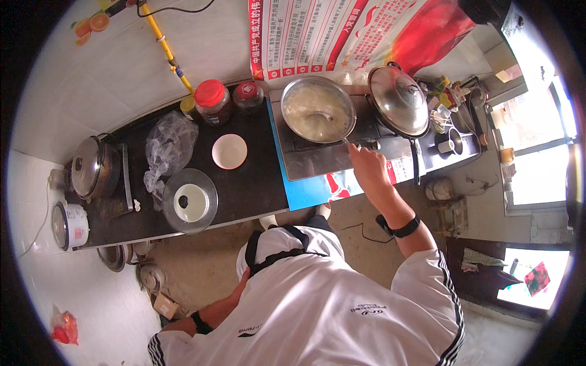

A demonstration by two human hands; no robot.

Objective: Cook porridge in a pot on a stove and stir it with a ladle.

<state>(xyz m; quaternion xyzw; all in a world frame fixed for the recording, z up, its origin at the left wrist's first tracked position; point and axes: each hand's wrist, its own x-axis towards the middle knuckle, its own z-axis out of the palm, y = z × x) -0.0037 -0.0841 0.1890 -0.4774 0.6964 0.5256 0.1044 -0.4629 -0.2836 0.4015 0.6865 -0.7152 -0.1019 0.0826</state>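
My right hand (367, 165) grips the handle of a metal ladle (324, 116). The ladle's bowl dips into a pale, cloudy, foamy liquid inside a wide metal pot (353, 120) on the gas stove (302, 164). At my waist, my left hand (244, 280) rests against my side, its fingers mostly hidden by my body. Right of the pot stands a black wok (415, 151) under a domed metal lid (399, 101). A white bowl with a reddish rim (230, 151) sits on the dark counter, left of the stove.
A glass lid (208, 194), a clear plastic bag (171, 142) and red-lidded jars (213, 103) stand on the dark counter (256, 192). At its left end are a lidded pot (87, 167) and a rice cooker (71, 226). A yellow pipe (158, 34) runs down the wall.
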